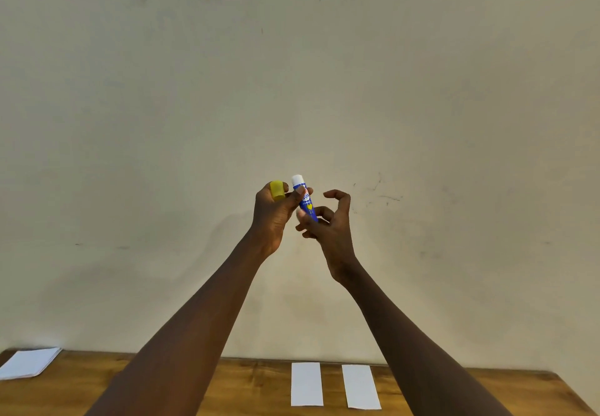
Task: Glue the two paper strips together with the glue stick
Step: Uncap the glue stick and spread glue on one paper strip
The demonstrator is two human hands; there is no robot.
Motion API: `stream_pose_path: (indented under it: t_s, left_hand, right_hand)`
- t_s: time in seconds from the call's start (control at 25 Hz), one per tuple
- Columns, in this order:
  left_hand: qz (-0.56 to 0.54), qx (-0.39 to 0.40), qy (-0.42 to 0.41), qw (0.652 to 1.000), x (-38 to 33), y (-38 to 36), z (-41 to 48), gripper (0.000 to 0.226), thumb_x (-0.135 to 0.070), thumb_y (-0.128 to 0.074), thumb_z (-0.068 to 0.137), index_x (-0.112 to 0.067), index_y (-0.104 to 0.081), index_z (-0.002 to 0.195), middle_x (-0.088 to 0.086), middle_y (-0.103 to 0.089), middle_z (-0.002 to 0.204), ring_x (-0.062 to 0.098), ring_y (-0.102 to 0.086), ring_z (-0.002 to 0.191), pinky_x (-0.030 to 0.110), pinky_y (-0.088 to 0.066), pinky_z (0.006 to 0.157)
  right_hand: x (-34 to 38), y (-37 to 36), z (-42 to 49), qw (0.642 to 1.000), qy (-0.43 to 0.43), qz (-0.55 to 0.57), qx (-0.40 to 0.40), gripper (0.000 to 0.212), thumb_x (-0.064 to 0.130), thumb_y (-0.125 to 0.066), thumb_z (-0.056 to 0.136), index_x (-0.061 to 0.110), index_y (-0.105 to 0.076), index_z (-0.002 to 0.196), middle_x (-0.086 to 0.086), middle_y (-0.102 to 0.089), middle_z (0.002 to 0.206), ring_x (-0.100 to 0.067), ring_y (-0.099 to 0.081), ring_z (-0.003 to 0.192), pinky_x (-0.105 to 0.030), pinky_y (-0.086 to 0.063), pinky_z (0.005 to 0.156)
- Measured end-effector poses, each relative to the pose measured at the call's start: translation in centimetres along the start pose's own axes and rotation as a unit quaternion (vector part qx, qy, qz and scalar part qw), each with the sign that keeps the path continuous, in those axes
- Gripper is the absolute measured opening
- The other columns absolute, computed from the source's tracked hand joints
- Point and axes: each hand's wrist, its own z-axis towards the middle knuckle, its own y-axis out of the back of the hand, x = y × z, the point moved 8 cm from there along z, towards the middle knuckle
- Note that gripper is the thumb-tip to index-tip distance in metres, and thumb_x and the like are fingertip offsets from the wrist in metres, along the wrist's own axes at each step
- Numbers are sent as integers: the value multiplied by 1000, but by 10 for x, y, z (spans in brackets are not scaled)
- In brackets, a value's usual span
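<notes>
Progress: the glue stick (pixel 306 200) is being held uncapped and raised well above the tabletop (pixel 246 386); no glue appears to be laid on paper yet, so spreading and pressing are judged to be left
Left hand (pixel 276 217): the yellow cap (pixel 277 190) is being pinched in the upper fingers while the blue tube is being steadied by thumb and fingertip
Right hand (pixel 331 224): the tube's lower end is being gripped by the curled fingers, the forefinger being arched free
Paper strips: the left strip (pixel 306 384) and the right strip (pixel 361 387) are lying flat, side by side, apart, untouched
Materials: a smooth plastic tube with a white waxy tip; thin matte white paper; grained brown wood
Elsewhere: a sheet stack (pixel 29 362) is lying at the far left edge
</notes>
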Motion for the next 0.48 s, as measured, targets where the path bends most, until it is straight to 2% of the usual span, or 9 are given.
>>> stream_pose_path:
  t_s: [0.12,0.24,0.32,0.4,0.44,0.48]
  left_hand:
    - [-3,8,-13,1000,-3,-2,0,15,-7,-55,85,-4,-41,87,14,-60,105,32,-59,98,39,-48,88]
    - [-3,16,-19,1000,-6,-5,0,15,-6,-56,85,-9,-43,77,13,-61,104,31,-58,98,38,-48,89]
    - [-2,22,-23,999,-8,-6,0,19,-7,-56,85,-13,-44,72,10,-67,92,29,-58,94,36,-49,85]
    - [-17,39,-27,999,-11,-7,0,20,-7,-56,85,-14,-45,71,-6,-72,72,25,-61,85,26,-53,74]
    - [-27,47,-29,998,-12,-6,0,18,-7,-55,86,-14,-45,72,-10,-73,69,23,-62,83,21,-54,70]
    - [-36,51,-31,998,-13,-6,1,17,-7,-54,86,-13,-46,73,-6,-73,73,23,-62,84,18,-54,69]
  right_hand:
    - [5,7,1,997,19,-52,-52,41,12,-68,76,17,-36,102,-23,-62,94,-19,-62,64,-10,-51,55]
    - [5,7,3,998,16,-44,-44,34,5,-60,82,12,-40,108,-28,-65,98,-16,-63,63,-12,-52,57]
    - [4,5,3,999,9,-35,-18,38,1,-53,86,10,-38,120,-24,-65,94,-16,-64,63,-15,-52,59]
    - [3,-1,3,1000,6,-16,16,41,1,-47,89,12,-34,127,-16,-65,86,-12,-65,58,-16,-52,56]
    - [2,-4,2,1000,5,-5,29,40,2,-43,91,13,-32,128,-13,-65,81,-11,-64,54,-17,-50,53]
    - [2,-6,3,999,5,1,37,39,3,-40,92,14,-31,129,-11,-63,77,-11,-63,50,-18,-49,51]
